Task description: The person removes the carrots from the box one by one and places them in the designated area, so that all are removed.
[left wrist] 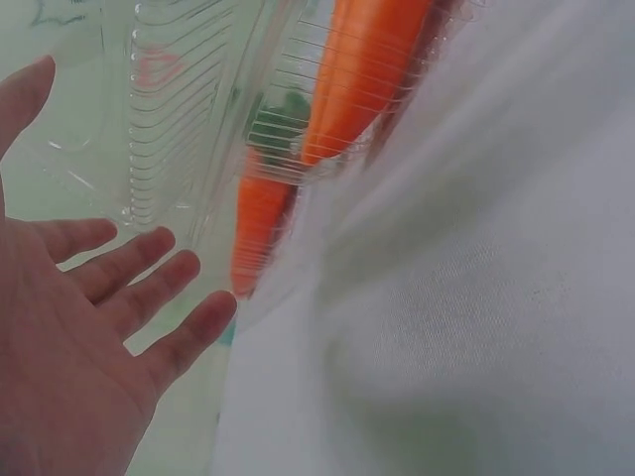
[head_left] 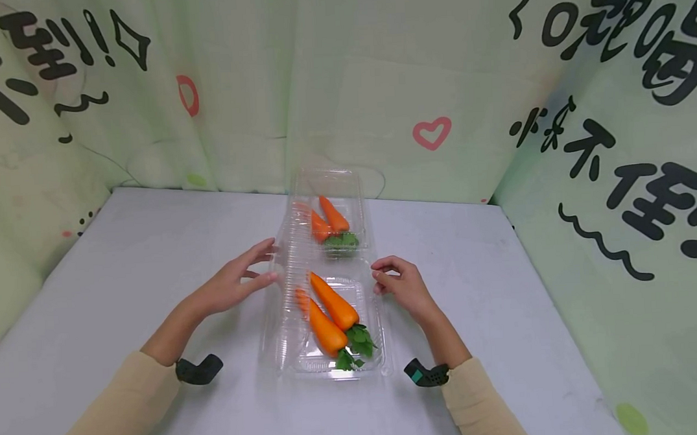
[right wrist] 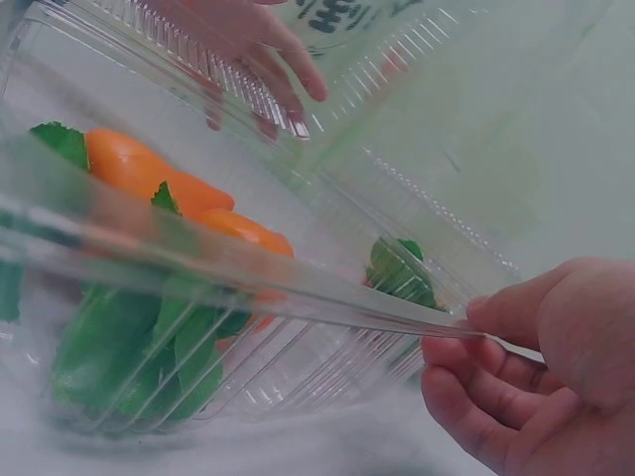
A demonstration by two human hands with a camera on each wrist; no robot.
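A clear plastic box holds two orange carrots with green leafy tops. Along its left side stands its ribbed transparent lid, raised. My left hand is at the lid's outer side with fingers extended; whether the fingertips touch the plastic is unclear. On the opposite side, my right hand pinches the box's rim between thumb and fingers. Behind this box is more clear plastic packaging, with further carrots and green tops inside.
Box and packaging stand on a white tabletop. A pale green curtain with dark lettering and pink hearts hangs behind the table and along its sides. Each wrist wears a dark strap device.
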